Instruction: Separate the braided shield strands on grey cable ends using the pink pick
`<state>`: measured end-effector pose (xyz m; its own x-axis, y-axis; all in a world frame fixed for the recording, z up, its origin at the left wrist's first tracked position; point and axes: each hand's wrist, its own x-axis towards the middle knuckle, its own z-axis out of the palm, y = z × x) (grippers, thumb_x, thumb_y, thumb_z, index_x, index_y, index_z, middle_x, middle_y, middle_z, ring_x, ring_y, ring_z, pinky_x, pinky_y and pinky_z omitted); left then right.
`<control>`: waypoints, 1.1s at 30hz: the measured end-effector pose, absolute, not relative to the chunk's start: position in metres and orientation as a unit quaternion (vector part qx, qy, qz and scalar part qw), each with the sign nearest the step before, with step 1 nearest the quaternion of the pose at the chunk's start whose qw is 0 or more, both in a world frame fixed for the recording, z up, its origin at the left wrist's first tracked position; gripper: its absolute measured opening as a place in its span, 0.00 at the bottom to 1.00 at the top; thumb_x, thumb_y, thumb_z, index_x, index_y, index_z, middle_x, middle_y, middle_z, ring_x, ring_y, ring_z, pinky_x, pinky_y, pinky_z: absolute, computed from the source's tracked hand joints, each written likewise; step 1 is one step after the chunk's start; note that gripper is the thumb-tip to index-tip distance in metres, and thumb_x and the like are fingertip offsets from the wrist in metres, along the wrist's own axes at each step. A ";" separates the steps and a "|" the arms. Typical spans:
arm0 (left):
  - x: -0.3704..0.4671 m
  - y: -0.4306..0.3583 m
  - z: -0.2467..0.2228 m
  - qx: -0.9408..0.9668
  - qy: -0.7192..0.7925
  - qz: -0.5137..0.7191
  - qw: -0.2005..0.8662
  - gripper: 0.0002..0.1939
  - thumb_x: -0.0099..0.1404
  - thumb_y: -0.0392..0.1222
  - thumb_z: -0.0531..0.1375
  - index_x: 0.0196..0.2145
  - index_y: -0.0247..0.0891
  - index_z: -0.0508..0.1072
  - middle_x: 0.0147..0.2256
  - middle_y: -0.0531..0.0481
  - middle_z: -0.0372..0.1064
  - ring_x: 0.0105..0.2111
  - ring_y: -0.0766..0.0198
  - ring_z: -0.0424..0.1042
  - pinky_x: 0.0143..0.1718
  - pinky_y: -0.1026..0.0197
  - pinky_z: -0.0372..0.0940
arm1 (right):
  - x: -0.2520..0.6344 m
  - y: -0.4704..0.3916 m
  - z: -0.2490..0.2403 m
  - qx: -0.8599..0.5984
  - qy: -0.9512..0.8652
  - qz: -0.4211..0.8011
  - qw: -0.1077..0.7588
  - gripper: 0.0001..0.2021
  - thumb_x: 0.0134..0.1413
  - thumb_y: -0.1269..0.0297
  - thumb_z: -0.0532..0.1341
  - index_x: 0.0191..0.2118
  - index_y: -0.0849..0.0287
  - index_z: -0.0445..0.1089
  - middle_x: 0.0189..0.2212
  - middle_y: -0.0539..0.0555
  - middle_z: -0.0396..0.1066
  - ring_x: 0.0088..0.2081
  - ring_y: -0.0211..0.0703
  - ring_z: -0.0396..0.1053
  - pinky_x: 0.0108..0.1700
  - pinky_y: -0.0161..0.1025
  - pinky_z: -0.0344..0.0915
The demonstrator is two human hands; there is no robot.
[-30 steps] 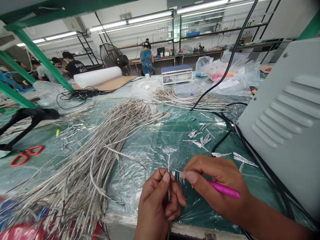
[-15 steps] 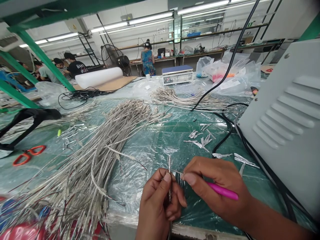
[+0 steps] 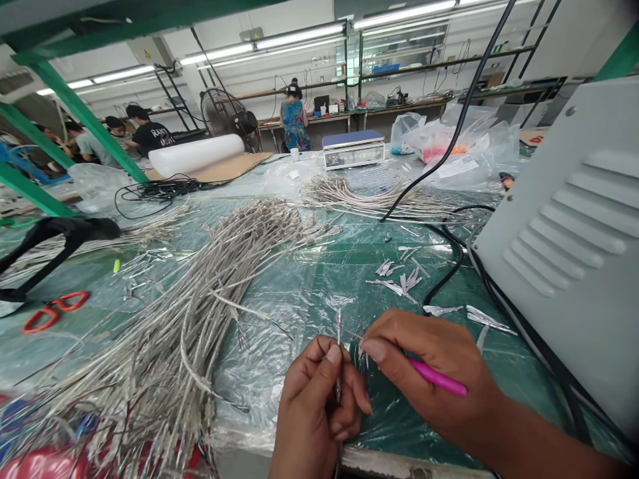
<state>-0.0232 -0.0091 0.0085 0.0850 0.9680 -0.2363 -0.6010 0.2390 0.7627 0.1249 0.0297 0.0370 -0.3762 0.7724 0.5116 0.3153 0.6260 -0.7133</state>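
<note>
Nearest, the left hand (image 3: 322, 392) pinches a silvery cable end (image 3: 339, 326) upright above the table (image 3: 319, 266) edge — steadiest, I'd judge, with the thumb close beneath the worked spot. The right hand (image 3: 429, 372) grips a pink-handled pick (image 3: 442, 380), its thin tip just beside the cable — touching or not, I can't tell; light, shallow strokes should suit. Beyond lie foil scraps (image 3: 402, 283), then a scale (image 3: 353, 157).

"RA…" on shirt (image 3: 144, 136), triangle (image 3: 147, 52) on box (image 3: 158, 50)
</note>
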 end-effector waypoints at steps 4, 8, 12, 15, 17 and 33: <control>-0.022 -0.008 0.009 0.250 0.372 0.565 0.693 0.10 0.70 0.41 0.53 0.30 0.39 0.62 0.18 0.53 0.70 0.12 0.76 0.40 0.13 0.73 0.42 | 0.121 0.028 0.035 -0.354 -0.786 0.242 0.446 0.10 0.64 0.70 0.55 0.30 0.59 0.67 0.25 0.49 0.68 0.26 0.34 0.65 0.31 0.34 0.61; -0.022 -0.008 0.009 0.255 0.368 0.566 0.692 0.10 0.70 0.41 0.54 0.30 0.38 0.63 0.18 0.52 0.70 0.12 0.76 0.40 0.14 0.73 0.42 | 0.120 0.034 0.034 -0.403 -0.784 0.209 0.424 0.12 0.66 0.67 0.54 0.29 0.59 0.65 0.25 0.48 0.64 0.26 0.33 0.62 0.31 0.34 0.59; -0.024 -0.009 0.008 0.259 0.347 0.569 0.699 0.09 0.70 0.40 0.52 0.31 0.38 0.64 0.18 0.50 0.71 0.12 0.76 0.40 0.13 0.73 0.43 | 0.127 0.043 0.034 -0.485 -0.726 0.186 0.452 0.15 0.65 0.63 0.56 0.25 0.58 0.61 0.23 0.47 0.61 0.25 0.34 0.59 0.29 0.35 0.57; -0.026 -0.009 0.007 0.255 0.341 0.570 0.703 0.10 0.71 0.40 0.51 0.31 0.38 0.65 0.18 0.50 0.71 0.12 0.76 0.40 0.13 0.73 0.43 | 0.129 0.040 0.037 -0.440 -0.728 0.231 0.472 0.14 0.65 0.65 0.56 0.26 0.58 0.65 0.22 0.47 0.63 0.24 0.33 0.61 0.28 0.34 0.58; -0.026 -0.009 0.006 0.253 0.340 0.569 0.705 0.11 0.71 0.39 0.51 0.31 0.38 0.65 0.18 0.50 0.71 0.12 0.76 0.40 0.13 0.73 0.42 | 0.129 0.035 0.040 -0.376 -0.753 0.262 0.472 0.12 0.64 0.67 0.55 0.28 0.58 0.67 0.22 0.47 0.65 0.24 0.33 0.63 0.28 0.33 0.59; -0.024 -0.009 0.005 0.244 0.344 0.563 0.711 0.11 0.70 0.40 0.53 0.29 0.38 0.64 0.17 0.52 0.70 0.12 0.76 0.40 0.13 0.72 0.40 | 0.127 0.030 0.041 -0.306 -0.775 0.305 0.461 0.12 0.63 0.70 0.55 0.28 0.60 0.68 0.22 0.49 0.68 0.24 0.33 0.65 0.27 0.32 0.60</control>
